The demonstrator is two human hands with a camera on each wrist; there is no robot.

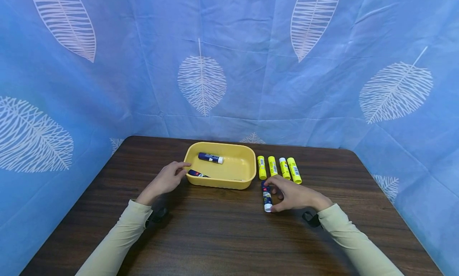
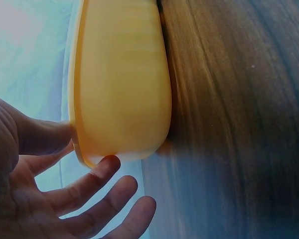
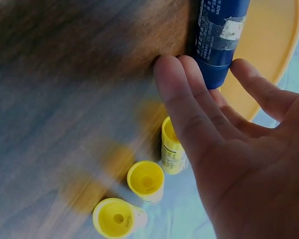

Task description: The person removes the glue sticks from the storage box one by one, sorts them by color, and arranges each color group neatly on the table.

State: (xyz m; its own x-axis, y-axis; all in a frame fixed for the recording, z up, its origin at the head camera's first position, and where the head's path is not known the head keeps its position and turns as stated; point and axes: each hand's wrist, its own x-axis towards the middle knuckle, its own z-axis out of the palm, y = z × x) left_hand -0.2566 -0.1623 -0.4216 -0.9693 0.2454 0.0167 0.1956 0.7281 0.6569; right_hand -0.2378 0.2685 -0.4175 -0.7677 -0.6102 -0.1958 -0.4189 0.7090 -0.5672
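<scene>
A yellow plastic tray (image 1: 229, 182) holds two dark blue glue sticks, one glue stick (image 1: 210, 157) near its back wall and another glue stick (image 1: 197, 173) partly hidden by the front wall. At the tray's left end, my left hand (image 1: 167, 179) rests thumb and index finger on the rim; its other fingers spread loosely outside in the left wrist view. My right hand (image 1: 294, 193) pinches a dark blue glue stick (image 1: 267, 196) with a white end, just right of the tray. In the right wrist view, its fingers (image 3: 172, 79) meet the blue end from both sides.
Several yellow glue sticks (image 1: 273, 165) lie in a row right of the tray, just beyond my right hand. Everything stands on a dark wooden table (image 1: 215, 236). A blue curtain (image 1: 244, 81) with white leaf prints hangs behind and at both sides.
</scene>
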